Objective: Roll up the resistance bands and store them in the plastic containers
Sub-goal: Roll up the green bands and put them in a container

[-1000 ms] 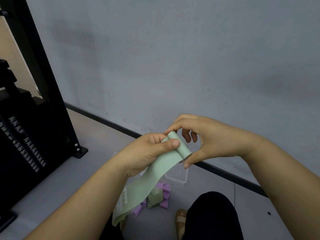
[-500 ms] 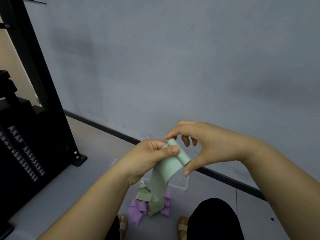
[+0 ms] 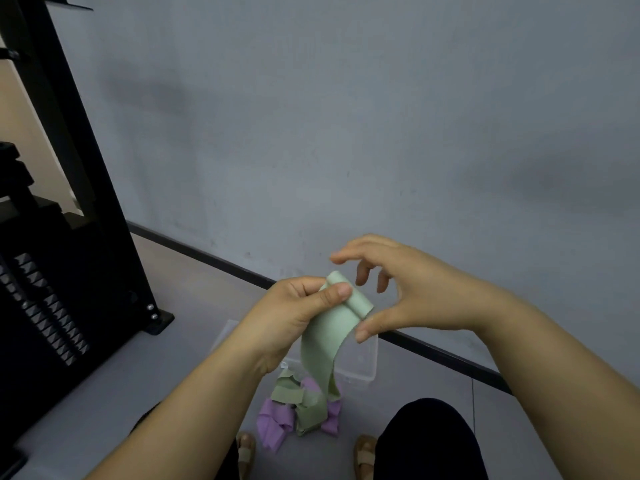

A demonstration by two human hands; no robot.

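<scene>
I hold a pale green resistance band [image 3: 323, 341] in front of me, its top end wound into a small roll [image 3: 351, 297]. My left hand [image 3: 294, 315] grips the band just below the roll, thumb pressed against it. My right hand [image 3: 415, 292] hovers around the roll's right end with fingers spread and lifted off it, the thumb close beneath. The band's loose tail hangs down to a pile of green and purple bands [image 3: 298, 410] on the floor. A clear plastic container [image 3: 362, 363] stands on the floor behind the pile, partly hidden by the band.
A black metal rack [image 3: 69, 271] stands at the left, its foot bolted near the wall's dark baseboard [image 3: 433, 351]. My sandalled feet [image 3: 244, 455] and a black-trousered knee [image 3: 429, 441] flank the pile. A grey wall is close ahead.
My right fingers have lifted off the roll and spread apart. More of the band's tail has come up from the floor, and the view has tilted down slightly.
</scene>
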